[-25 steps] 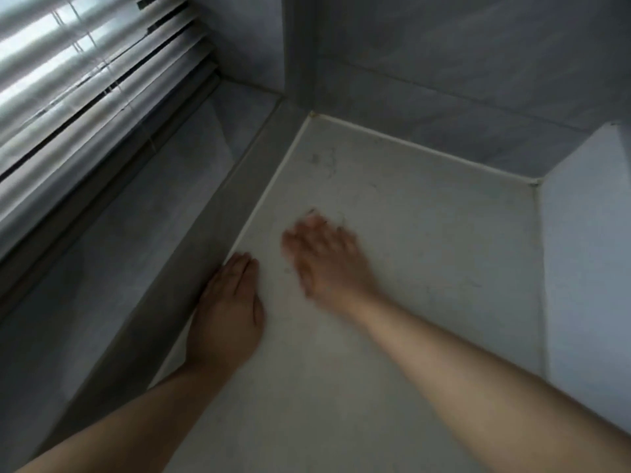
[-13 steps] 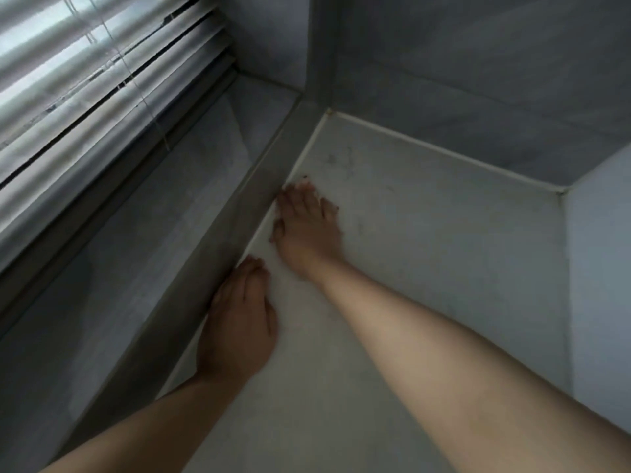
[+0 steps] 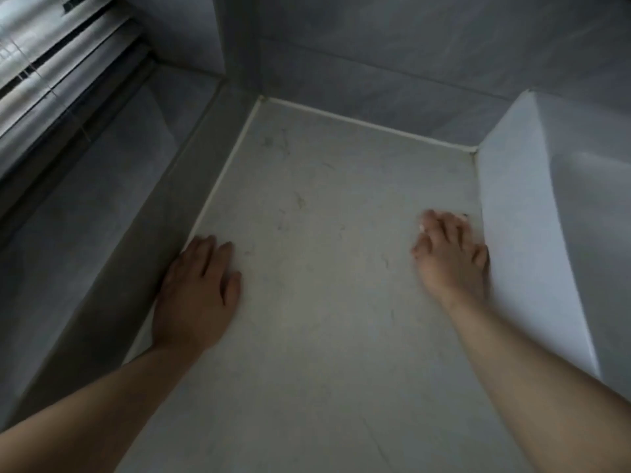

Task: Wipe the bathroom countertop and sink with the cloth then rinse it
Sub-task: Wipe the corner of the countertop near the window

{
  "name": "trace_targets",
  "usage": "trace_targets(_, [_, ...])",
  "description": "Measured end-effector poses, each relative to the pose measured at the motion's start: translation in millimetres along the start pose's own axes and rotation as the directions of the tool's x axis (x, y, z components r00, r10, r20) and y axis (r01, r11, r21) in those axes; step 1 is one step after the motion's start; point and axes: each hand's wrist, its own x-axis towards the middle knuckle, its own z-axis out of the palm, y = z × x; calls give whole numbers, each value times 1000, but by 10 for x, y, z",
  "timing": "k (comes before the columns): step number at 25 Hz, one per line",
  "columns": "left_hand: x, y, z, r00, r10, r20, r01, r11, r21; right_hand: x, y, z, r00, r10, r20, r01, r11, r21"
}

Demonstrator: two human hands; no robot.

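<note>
Left hand (image 3: 196, 291) and right hand (image 3: 450, 257) both lie on a pale grey countertop (image 3: 324, 353), seen from above with bare forearms reaching in from the bottom corners. At the far left, a slatted window blind (image 3: 51, 63) lets in light above a grey stone ledge (image 3: 102, 206), which stands higher than the countertop. A thin white line of sealant (image 3: 222, 179) runs where the two meet. The left hand rests palm down just beside that line, fingers straight and close together, grasping nothing. The countertop stretches between the hands and back to a grey tiled wall (image 3: 392, 63); faint dark marks (image 3: 300, 199), like stray hairs, are scattered over its middle. The right hand sits toward the right edge, knuckles raised and fingertips down on the surface. It is blurred, so I cannot tell whether it is clenched, relaxed or holding something under the fingers. Just beside it, at the far right, rises the white outer side of the sink (image 3: 532, 233), its curved rim running off the frame.
</note>
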Motion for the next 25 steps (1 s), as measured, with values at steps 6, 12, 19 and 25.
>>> trace_targets(6, [10,-4,20,999,1,-33,-2,1000,-17,-610,-751,167,993,-122,-4,122,991,47])
trace_targets(12, [-11,-46,7,999,28,23,-28,1000,3,-630,-212,147,945,-325,11,325,944,-62])
trace_targets(19, [-193,-44,-53,983,88,164,-95,995,36,-1304,-85,190,985,-150,-90,151,989,1])
trace_targets(25, [-369,21,-124,972,50,230,-67,995,68,-768,221,43,996,-80,-40,80,997,-12])
